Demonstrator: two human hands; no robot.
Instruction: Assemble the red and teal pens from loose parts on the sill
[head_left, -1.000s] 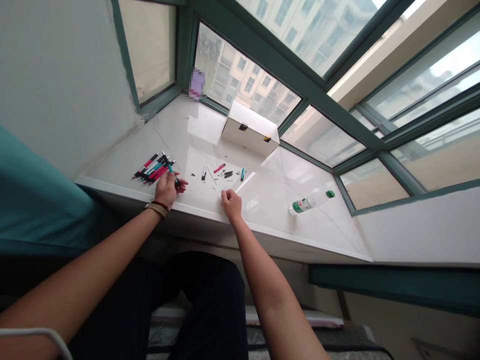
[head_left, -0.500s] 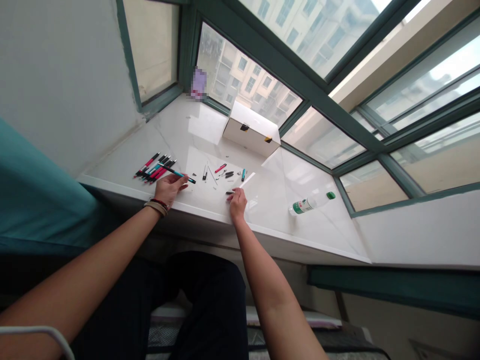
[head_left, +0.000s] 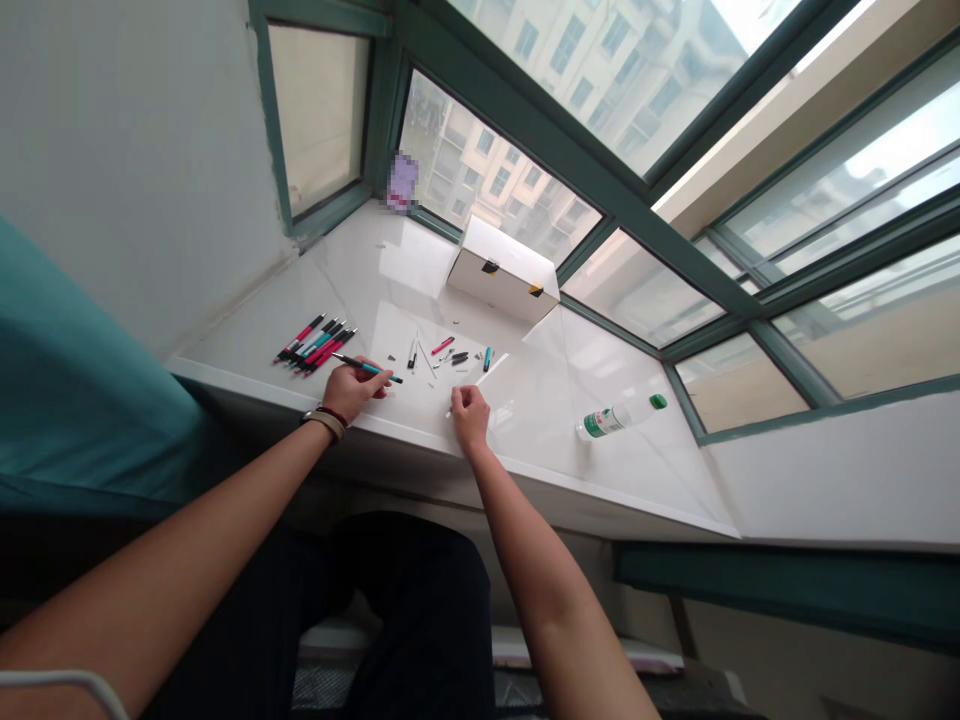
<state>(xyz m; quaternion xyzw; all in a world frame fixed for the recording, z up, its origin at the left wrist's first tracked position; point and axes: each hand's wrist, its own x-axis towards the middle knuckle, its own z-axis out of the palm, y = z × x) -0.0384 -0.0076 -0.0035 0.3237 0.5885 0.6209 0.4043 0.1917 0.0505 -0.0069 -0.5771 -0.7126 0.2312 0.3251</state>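
Observation:
My left hand (head_left: 354, 388) rests on the white sill (head_left: 375, 280) and grips a teal and black pen (head_left: 369, 368), which lies level and points right. My right hand (head_left: 468, 410) is closed in a pinch just right of it, holding something small that I cannot make out. A row of several red, teal and black pens (head_left: 315, 343) lies to the left of my left hand. Loose pen parts (head_left: 450, 352) are scattered just beyond both hands.
A white box (head_left: 501, 270) stands at the back by the window. A plastic bottle with a green cap (head_left: 619, 416) lies on its side at the right. A teal curtain (head_left: 67, 400) hangs at the left. The sill's front edge runs under my wrists.
My left hand lifted the teal pen from the row and swung it level, pointing right. My right hand reached to the parts, then drew back closed in a pinch.

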